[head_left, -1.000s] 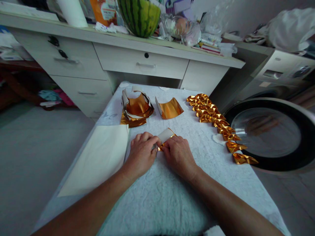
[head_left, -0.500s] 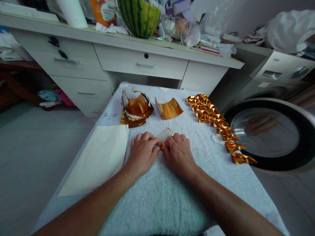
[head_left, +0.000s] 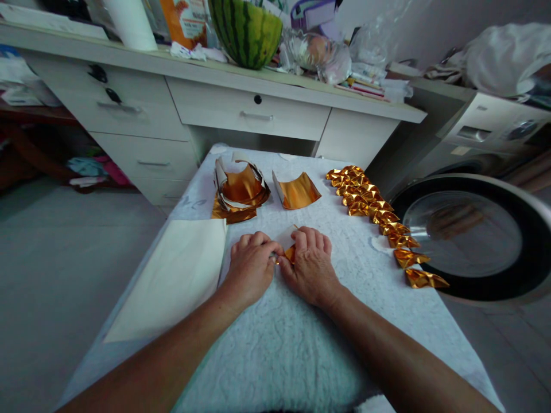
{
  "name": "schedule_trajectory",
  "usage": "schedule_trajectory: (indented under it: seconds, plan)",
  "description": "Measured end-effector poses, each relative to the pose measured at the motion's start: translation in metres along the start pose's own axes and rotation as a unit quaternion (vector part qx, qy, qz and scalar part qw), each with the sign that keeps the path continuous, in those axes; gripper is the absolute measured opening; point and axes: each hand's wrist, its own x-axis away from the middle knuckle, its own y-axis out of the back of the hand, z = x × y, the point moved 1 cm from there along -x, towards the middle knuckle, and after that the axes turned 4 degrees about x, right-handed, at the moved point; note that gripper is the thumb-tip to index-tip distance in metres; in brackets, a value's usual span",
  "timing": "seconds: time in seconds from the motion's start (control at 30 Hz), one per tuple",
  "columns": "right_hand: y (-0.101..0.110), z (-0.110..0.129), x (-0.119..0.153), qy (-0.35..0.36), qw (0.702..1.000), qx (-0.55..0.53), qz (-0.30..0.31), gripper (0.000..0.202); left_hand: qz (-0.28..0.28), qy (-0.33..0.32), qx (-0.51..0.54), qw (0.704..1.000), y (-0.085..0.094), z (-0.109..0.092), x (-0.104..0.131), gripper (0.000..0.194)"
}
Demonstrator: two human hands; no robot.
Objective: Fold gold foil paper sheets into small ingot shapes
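Note:
A sheet of gold foil paper (head_left: 290,253), partly folded, lies between my two hands on the cloth-covered table. My left hand (head_left: 253,261) is closed on its left end, thumb and fingers pressed together. My right hand (head_left: 310,261) presses the other side, its fingers together over the paper and its thumb near the left fingertips. Much of the sheet is hidden under the hands. Beyond them lie a curled stack of gold foil paper (head_left: 241,186) and a single curved gold sheet (head_left: 299,192). On the right, folded gold foil pieces (head_left: 383,215) stand in rows.
A large cream paper sheet (head_left: 172,281) lies left of my hands on the table (head_left: 275,355). Behind stands a white drawer desk (head_left: 253,115) with a cut watermelon (head_left: 247,34) and plastic bags. At the right, a washing machine door (head_left: 469,235) hangs open beside the table.
My right hand has shifted slightly left and its fingers now cover more of the paper's pale side. My left hand stays nearly in place. The camera view has moved slightly.

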Motion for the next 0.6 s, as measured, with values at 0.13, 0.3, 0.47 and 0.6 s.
schedule_trajectory:
  seconds: [0.13,0.3,0.47,0.6]
  plan:
    - [0.000,0.000,0.000,-0.003,1.000,-0.009,0.003,0.052,0.005,0.001,0.001,1.000,0.001,0.000,0.000,0.024]
    - [0.000,-0.002,-0.001,0.002,1.000,-0.017,0.005,0.055,0.009,0.000,-0.006,1.000,0.000,0.001,0.000,0.025]
    - [0.001,-0.007,0.000,0.005,1.000,-0.015,0.014,0.058,0.007,-0.002,-0.002,1.000,0.000,0.001,0.001,0.028]
    - [0.003,-0.014,0.002,0.003,1.000,-0.010,0.017,0.063,0.009,-0.003,0.003,1.000,0.001,0.000,0.001,0.029]
